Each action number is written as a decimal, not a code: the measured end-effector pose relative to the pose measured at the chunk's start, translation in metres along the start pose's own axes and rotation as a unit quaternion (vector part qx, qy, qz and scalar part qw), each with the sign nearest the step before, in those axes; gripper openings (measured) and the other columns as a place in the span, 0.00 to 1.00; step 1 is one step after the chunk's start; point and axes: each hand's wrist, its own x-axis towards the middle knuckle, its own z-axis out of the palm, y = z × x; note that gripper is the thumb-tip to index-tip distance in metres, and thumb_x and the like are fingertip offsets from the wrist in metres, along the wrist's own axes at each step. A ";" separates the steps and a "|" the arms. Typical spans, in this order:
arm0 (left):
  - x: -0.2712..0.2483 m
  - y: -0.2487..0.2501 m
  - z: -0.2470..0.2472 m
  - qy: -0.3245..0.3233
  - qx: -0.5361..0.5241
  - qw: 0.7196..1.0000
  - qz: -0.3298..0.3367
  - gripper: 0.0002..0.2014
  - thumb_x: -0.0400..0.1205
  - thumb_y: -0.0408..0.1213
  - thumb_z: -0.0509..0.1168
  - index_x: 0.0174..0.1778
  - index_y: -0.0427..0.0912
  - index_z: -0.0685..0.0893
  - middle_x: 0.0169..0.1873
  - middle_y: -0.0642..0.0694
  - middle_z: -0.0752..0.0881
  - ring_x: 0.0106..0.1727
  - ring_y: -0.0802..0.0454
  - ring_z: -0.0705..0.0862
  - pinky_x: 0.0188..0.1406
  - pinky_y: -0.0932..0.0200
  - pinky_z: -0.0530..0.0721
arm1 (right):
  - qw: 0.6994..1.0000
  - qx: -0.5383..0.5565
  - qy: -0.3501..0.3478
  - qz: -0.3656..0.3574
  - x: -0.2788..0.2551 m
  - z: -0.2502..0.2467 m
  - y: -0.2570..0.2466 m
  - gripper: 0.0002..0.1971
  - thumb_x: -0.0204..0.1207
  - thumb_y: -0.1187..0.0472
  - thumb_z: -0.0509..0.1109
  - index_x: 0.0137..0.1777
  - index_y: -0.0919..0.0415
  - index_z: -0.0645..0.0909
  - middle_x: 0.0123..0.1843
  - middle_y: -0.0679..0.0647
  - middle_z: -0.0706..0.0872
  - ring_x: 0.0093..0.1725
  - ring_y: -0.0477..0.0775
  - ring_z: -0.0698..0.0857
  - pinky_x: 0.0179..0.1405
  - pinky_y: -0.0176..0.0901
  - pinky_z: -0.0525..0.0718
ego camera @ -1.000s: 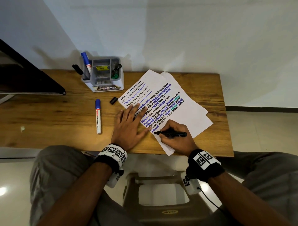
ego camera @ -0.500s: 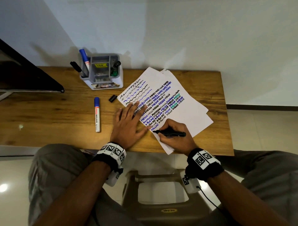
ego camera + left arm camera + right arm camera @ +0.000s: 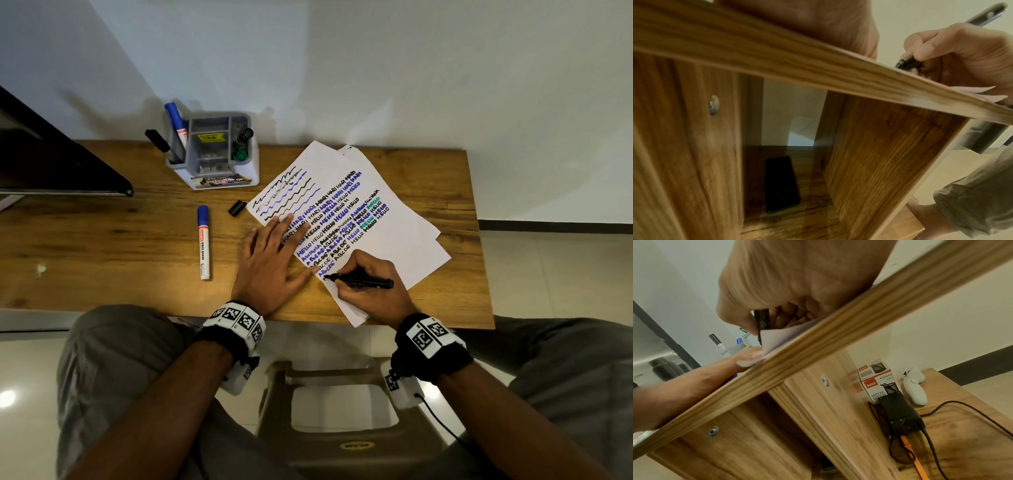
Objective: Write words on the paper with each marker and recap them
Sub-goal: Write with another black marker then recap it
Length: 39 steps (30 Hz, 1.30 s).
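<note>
On the wooden worktop (image 3: 102,246), near its front edge, a black marker (image 3: 363,281) is being gripped by the right hand (image 3: 371,291), with the fingers (image 3: 346,286) curled round the barrel and the tip being held against the top sheet of paper (image 3: 394,233). The tip is touching the sheet just below the lowest row of lettering, close beside the thumb of the left hand (image 3: 270,263). The left hand is being laid flat, palm down, with its fingers straight and spread; the fingertips are being pressed on the paper's near-left edge, over the written rows, and nothing is being held in it. The paper is lying askew under both hands, stacked on other sheets, and is covered with wavy lines and words in black, blue and green.

Just beyond the left fingertips, a black cap (image 3: 237,207) is lying loose on the worktop, apart from the paper's edge. To the left of the left hand, a capped blue whiteboard marker (image 3: 203,243) is lying flat. Farther beyond the fingers, against the wall, a grey desk organiser (image 3: 219,161) is standing with blue, black and green markers held upright in it.

In the left wrist view, a dark phone (image 3: 781,185) is lying on a shelf under the worktop.
</note>
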 end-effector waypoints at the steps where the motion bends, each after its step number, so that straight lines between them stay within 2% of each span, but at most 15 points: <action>1: 0.000 0.000 0.000 0.000 0.000 1.000 -0.001 0.39 0.81 0.71 0.50 0.87 0.62 0.51 0.88 0.51 0.53 0.88 0.49 0.51 0.85 0.38 0.51 | 1.000 -0.003 -0.002 0.002 0.000 0.000 0.000 0.10 0.70 0.74 0.79 0.43 0.63 0.81 0.43 0.45 0.89 0.47 0.43 0.89 0.47 0.35 0.85; 6: -0.001 0.001 0.000 0.001 -0.003 1.000 -0.002 0.39 0.81 0.71 0.51 0.87 0.62 0.51 0.88 0.51 0.54 0.88 0.49 0.52 0.84 0.37 0.53 | 1.000 0.005 0.016 -0.005 0.000 -0.001 0.001 0.10 0.71 0.75 0.79 0.44 0.64 0.81 0.45 0.53 0.90 0.48 0.49 0.89 0.48 0.38 0.87; 10: -0.001 0.000 0.000 -0.001 -0.001 1.000 0.000 0.39 0.81 0.71 0.51 0.87 0.62 0.50 0.88 0.51 0.54 0.88 0.48 0.51 0.84 0.37 0.52 | 1.000 -0.006 0.010 -0.010 0.000 0.000 0.001 0.11 0.71 0.75 0.79 0.43 0.64 0.80 0.42 0.52 0.89 0.45 0.47 0.88 0.45 0.37 0.85; 14: -0.001 0.000 0.001 0.007 0.003 1.000 0.001 0.38 0.81 0.71 0.52 0.87 0.62 0.52 0.88 0.51 0.54 0.88 0.49 0.53 0.84 0.38 0.54 | 1.000 0.004 0.019 -0.001 0.001 -0.001 0.002 0.10 0.71 0.75 0.79 0.43 0.66 0.80 0.42 0.58 0.89 0.46 0.56 0.88 0.45 0.45 0.86; 19: -0.001 0.000 0.001 0.004 0.005 1.000 0.002 0.38 0.81 0.71 0.51 0.87 0.61 0.53 0.88 0.50 0.55 0.88 0.48 0.53 0.84 0.38 0.53 | 1.000 0.013 0.021 -0.014 0.001 -0.001 0.000 0.12 0.72 0.76 0.79 0.44 0.62 0.80 0.43 0.51 0.89 0.47 0.47 0.89 0.47 0.40 0.86; 24: -0.001 0.000 0.001 0.003 0.002 1.000 0.001 0.38 0.81 0.71 0.50 0.87 0.61 0.52 0.88 0.51 0.55 0.88 0.48 0.53 0.84 0.37 0.53 | 1.000 0.005 0.016 -0.006 0.001 -0.001 0.002 0.11 0.71 0.74 0.80 0.45 0.66 0.80 0.44 0.57 0.89 0.49 0.57 0.89 0.49 0.55 0.88; 26: -0.001 0.000 0.001 0.003 0.002 1.000 0.002 0.38 0.81 0.71 0.50 0.87 0.61 0.52 0.88 0.50 0.55 0.88 0.48 0.53 0.84 0.37 0.53 | 1.000 0.000 0.018 -0.010 0.001 -0.001 0.001 0.11 0.71 0.75 0.79 0.45 0.65 0.80 0.44 0.56 0.89 0.49 0.56 0.89 0.48 0.53 0.88; 29: -0.001 0.000 0.000 0.005 0.003 1.000 0.002 0.38 0.81 0.71 0.49 0.87 0.61 0.52 0.88 0.50 0.56 0.88 0.48 0.54 0.83 0.37 0.55 | 1.000 0.000 0.015 -0.004 0.001 -0.001 0.000 0.14 0.70 0.76 0.79 0.43 0.59 0.80 0.42 0.42 0.88 0.46 0.45 0.88 0.46 0.38 0.86; 30: -0.001 0.000 0.000 0.005 0.003 1.000 0.002 0.39 0.81 0.72 0.49 0.87 0.61 0.52 0.88 0.50 0.56 0.88 0.47 0.54 0.83 0.37 0.55 | 1.000 -0.002 0.015 -0.005 0.001 -0.001 0.001 0.14 0.70 0.76 0.79 0.42 0.58 0.79 0.42 0.41 0.88 0.45 0.43 0.87 0.45 0.35 0.85; 34: -0.001 0.001 0.000 0.003 0.001 1.000 0.000 0.38 0.81 0.71 0.50 0.87 0.62 0.51 0.88 0.51 0.55 0.88 0.48 0.53 0.84 0.37 0.54 | 1.000 0.006 0.030 0.002 0.001 -0.003 0.002 0.11 0.71 0.75 0.79 0.44 0.64 0.80 0.41 0.51 0.88 0.44 0.47 0.87 0.44 0.40 0.85; 37: -0.001 0.001 0.000 0.003 -0.003 1.000 0.000 0.38 0.81 0.71 0.49 0.87 0.62 0.51 0.88 0.51 0.54 0.88 0.48 0.52 0.84 0.37 0.53 | 1.000 0.010 0.024 -0.001 0.001 -0.003 0.000 0.11 0.72 0.74 0.80 0.46 0.64 0.81 0.45 0.52 0.90 0.48 0.53 0.89 0.47 0.46 0.88; 39: -0.001 0.001 0.000 0.002 -0.004 1.000 0.001 0.39 0.81 0.72 0.49 0.87 0.62 0.52 0.88 0.51 0.54 0.88 0.48 0.52 0.84 0.36 0.53 | 1.000 0.000 0.019 -0.001 0.001 -0.003 -0.001 0.12 0.72 0.74 0.79 0.44 0.61 0.80 0.44 0.47 0.90 0.47 0.48 0.89 0.46 0.42 0.88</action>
